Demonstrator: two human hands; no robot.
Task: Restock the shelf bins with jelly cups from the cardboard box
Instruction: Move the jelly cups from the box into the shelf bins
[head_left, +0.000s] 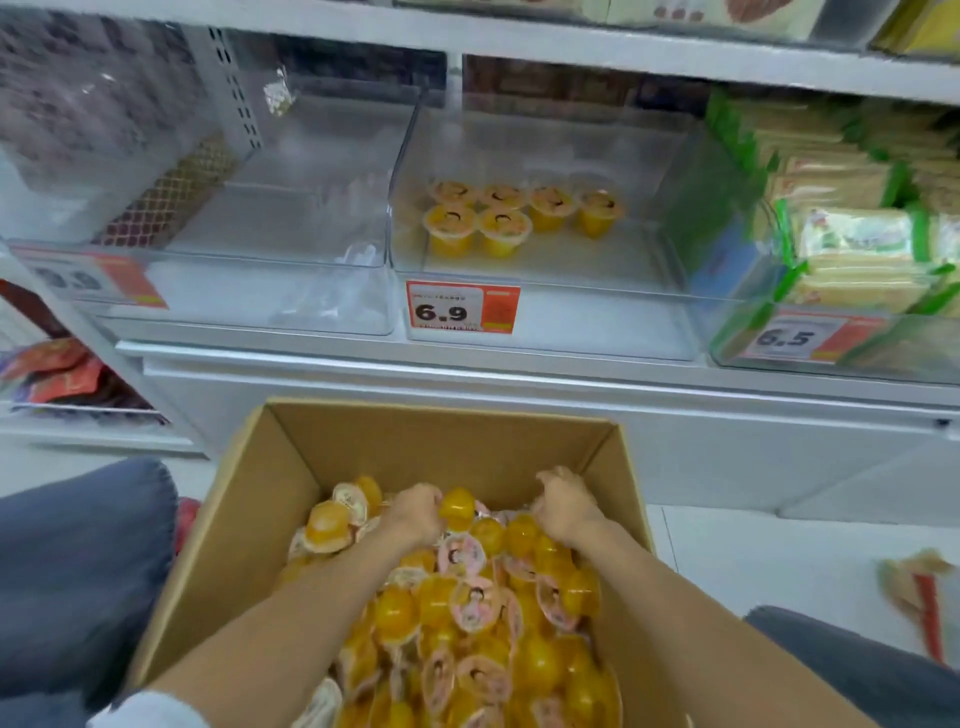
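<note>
Left hand grips a jelly cup; right hand curls into the pile — hold unclear. Loose grabs might spill before the bin.

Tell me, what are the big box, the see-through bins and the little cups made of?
Box: brown cardboard, matte, creased at the corners. Bins: probably hard clear plastic, glossy, with reflections on the walls. Cups: likely thin clear plastic, yellow inside showing through, printed film tops.

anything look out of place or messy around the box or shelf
A crumpled tan scrap with a red strip lies loose on the floor right of the cardboard box; what it is I cannot tell. The jelly cups in the box lie jumbled, those in the bin stand upright.
</note>
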